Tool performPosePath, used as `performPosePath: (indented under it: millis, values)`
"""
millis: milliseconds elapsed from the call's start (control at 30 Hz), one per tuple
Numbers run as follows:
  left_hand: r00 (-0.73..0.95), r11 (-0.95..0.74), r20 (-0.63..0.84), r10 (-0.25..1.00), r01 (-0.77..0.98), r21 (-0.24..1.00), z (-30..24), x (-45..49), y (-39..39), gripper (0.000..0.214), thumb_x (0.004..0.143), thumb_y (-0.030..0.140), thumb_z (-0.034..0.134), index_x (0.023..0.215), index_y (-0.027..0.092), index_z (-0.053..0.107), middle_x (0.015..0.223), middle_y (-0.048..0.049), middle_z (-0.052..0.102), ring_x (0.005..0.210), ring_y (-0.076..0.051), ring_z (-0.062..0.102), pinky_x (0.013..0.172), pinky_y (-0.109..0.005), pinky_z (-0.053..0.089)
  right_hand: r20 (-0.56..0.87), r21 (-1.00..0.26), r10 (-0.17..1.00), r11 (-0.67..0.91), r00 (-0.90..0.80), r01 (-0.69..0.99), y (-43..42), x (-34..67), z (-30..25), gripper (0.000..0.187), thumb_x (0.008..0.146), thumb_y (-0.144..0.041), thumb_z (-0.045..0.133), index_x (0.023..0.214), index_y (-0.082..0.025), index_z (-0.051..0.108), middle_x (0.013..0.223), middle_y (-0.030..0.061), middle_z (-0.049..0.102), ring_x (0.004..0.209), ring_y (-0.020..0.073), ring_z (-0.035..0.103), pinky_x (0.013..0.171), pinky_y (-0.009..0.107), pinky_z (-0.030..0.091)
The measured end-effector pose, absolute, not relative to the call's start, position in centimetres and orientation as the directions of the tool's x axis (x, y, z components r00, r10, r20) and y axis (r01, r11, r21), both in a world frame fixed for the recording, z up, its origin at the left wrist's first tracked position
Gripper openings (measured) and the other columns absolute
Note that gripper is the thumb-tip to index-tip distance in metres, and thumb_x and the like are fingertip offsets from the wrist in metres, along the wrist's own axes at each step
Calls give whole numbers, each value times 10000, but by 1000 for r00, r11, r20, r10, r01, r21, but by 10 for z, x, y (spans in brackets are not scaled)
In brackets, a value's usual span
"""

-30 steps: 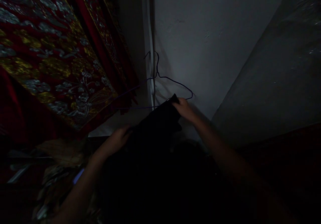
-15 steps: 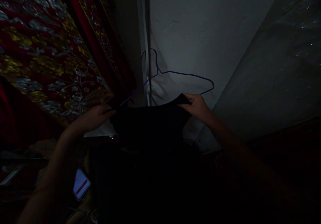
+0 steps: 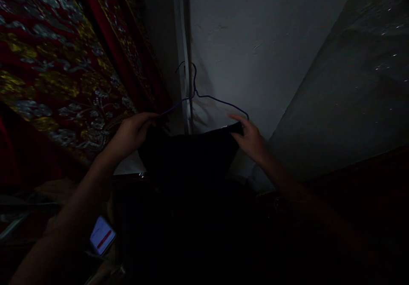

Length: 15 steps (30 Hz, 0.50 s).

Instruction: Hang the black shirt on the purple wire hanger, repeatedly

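Spreading behind everything, a pale wall (image 3: 243, 42) showed faint rough scuffs. To the left hung a red cloth (image 3: 57, 84), crusted with shiny silver and gold floral shapes. Between the hands, below the hanger's neck, drooped a black garment (image 3: 191, 161), its folds lost in darkness. The thin purple wire hanger (image 3: 195, 91) sloped toward both hands. The left hand (image 3: 132, 133) and right hand (image 3: 251, 138) clamped opposite top corners of the garment. Low left lay a flat, glowing phone (image 3: 102, 236).
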<state>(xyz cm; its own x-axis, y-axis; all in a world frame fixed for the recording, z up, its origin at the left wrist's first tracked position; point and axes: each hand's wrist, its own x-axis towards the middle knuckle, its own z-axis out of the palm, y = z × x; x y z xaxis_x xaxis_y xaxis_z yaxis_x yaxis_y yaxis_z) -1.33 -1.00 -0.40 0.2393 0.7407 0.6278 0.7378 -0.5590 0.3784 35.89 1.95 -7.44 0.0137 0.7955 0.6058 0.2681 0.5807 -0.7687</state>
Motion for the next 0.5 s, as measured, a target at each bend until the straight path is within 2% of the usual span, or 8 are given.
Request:
performPosePath:
  millis: [67, 133, 233, 333, 400, 433, 500]
  values:
    - [261, -566, 628, 733, 745, 352, -5, -16, -10, 344, 958, 316, 495, 1201, 218, 717, 1091, -69, 749, 966, -252, 681, 939, -347, 501, 585, -806, 791, 546, 178, 228, 33, 374, -76, 687, 738, -234, 739, 1402, -180, 571, 913, 72, 760, 799, 235, 719, 668, 349, 578]
    - [288, -584, 632, 720, 743, 327, -3, -17, -8, 337, 955, 308, 490, 1180, 211, 722, 1124, -79, 733, 1006, -260, 665, 972, -365, 487, 535, -840, 822, 495, 195, 221, 45, 390, -72, 624, 724, -273, 779, 1319, -151, 634, 800, 59, 746, 693, 219, 701, 584, 322, 557]
    - [290, -597, 652, 700, 739, 313, 2, -22, -3, 303, 942, 294, 491, 1102, 212, 735, 1127, -97, 696, 1065, -273, 626, 1016, -402, 460, 496, -838, 868, 470, 29, 276, 50, 414, -54, 297, 722, -344, 792, 950, -155, 774, 760, 56, 751, 690, 212, 702, 594, 316, 560]
    - [208, -554, 675, 708, 756, 349, 4, -28, 5, 276, 943, 334, 489, 1026, 214, 723, 1097, -98, 673, 1068, -277, 597, 1016, -414, 449, 347, -876, 913, 398, -217, 271, 35, 433, -32, 286, 721, -426, 816, 844, -169, 786, 741, 61, 757, 688, 224, 715, 603, 341, 568]
    - [167, -517, 636, 754, 747, 418, 4, -26, 9, 302, 970, 391, 462, 1053, 211, 691, 1041, -78, 682, 983, -256, 605, 954, -388, 472, 231, -923, 930, 303, -285, 240, 23, 437, -22, 322, 739, -467, 826, 831, -161, 785, 740, 96, 756, 670, 230, 717, 599, 361, 561]
    - [165, -509, 608, 776, 733, 451, 4, -22, 11, 320, 982, 418, 453, 1086, 210, 673, 1026, -67, 689, 948, -245, 609, 921, -371, 481, 226, -932, 939, 286, -258, 225, 20, 435, -20, 329, 783, -485, 802, 825, -159, 782, 761, 117, 757, 676, 231, 721, 608, 370, 560]
    - [197, -525, 574, 795, 698, 487, 3, -4, 14, 348, 994, 448, 449, 1156, 208, 642, 1056, -56, 702, 946, -237, 625, 891, -347, 486, 375, -886, 923, 385, -89, 260, 18, 424, -19, 339, 912, -487, 693, 854, -163, 773, 851, 150, 758, 737, 227, 728, 655, 377, 570]
